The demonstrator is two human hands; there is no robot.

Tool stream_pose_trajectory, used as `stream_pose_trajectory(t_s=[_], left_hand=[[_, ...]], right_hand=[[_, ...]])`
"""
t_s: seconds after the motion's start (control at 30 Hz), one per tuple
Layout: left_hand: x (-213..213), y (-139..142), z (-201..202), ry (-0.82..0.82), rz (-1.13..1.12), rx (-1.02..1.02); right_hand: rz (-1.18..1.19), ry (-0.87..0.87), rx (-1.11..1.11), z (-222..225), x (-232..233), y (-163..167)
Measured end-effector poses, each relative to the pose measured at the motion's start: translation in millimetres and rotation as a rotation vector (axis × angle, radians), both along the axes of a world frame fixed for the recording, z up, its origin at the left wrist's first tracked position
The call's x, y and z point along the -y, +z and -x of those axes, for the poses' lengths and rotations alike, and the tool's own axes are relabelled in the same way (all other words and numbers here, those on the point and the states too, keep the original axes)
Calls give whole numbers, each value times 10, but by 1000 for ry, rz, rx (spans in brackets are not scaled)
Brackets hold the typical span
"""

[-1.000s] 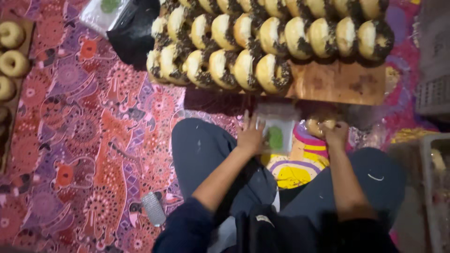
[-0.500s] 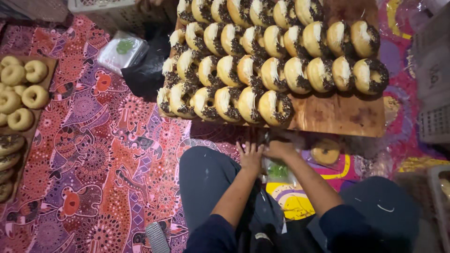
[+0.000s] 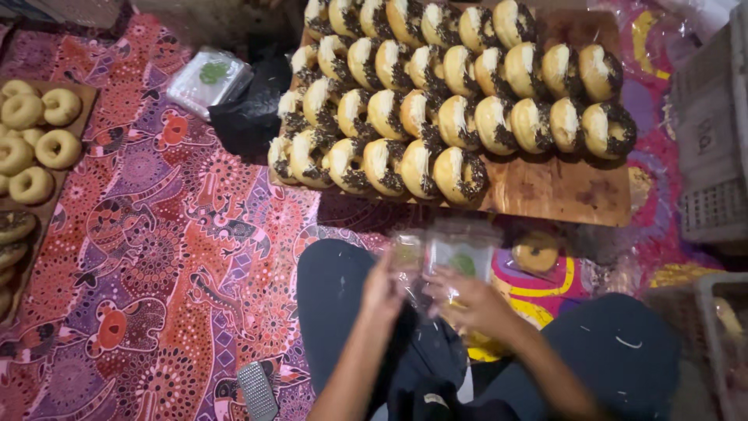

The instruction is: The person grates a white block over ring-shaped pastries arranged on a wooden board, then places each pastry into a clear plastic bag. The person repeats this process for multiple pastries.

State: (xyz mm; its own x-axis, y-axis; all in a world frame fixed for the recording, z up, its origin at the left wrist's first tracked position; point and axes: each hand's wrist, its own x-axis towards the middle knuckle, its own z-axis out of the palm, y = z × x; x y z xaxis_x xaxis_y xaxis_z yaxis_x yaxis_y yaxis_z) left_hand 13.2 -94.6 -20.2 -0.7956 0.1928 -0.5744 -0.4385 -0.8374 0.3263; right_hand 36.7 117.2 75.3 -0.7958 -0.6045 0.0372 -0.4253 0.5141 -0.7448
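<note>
Fingers of both hands are pinched on a clear plastic bag (image 3: 448, 257) held over the lap: the left hand (image 3: 383, 287) grips its left edge, the right hand (image 3: 475, 300) holds the lower right part, with the fingers (image 3: 440, 274) curled against the film (motion blur hides the exact fingertip contact). The bag has a green mark on its face and looks empty.

Compared with a second ago, the hands have come together. Then the right hand was at a plain doughnut (image 3: 536, 251) and the left lay on the bag where it rested in front of the knees; now that doughnut lies alone on the colourful sheet just below the wooden board (image 3: 561, 191), near the bag but apart from it, and the bag is lifted between both hands. To my eye this is the opening of the bag, with the doughnut put down nearby and not yet inside.

On the board stand rows of doughnuts with chocolate sprinkles (image 3: 436, 101), set on edge and leaning on one another. At the left edge a tray of plain doughnuts (image 3: 35, 140) lies on the red patterned cloth (image 3: 156, 257). A stack of similar clear bags (image 3: 209, 78) sits beyond, touching a black bag (image 3: 253, 109). A grey crate (image 3: 713, 148) stands at the right, and a small metal object (image 3: 255, 390) lies by the left knee.
</note>
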Motion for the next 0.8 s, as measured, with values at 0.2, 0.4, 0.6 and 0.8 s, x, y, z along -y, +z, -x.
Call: stream_pose_trajectory(t_s=[0.2,0.4,0.6,0.8], left_hand=[[609,337,131,277,-74,-57],[491,222,-46,203,-164,-54],[966,114,-345,283,14,-26],[191,203,-50,237,-144,-309]], right_hand=[[-269,-819,-61,1270,-5,185],[-244,-914,87,1515,-37,119],[56,-685,-229,872,-1179,-39],[-41,-1237,-232,868,-366,-287]])
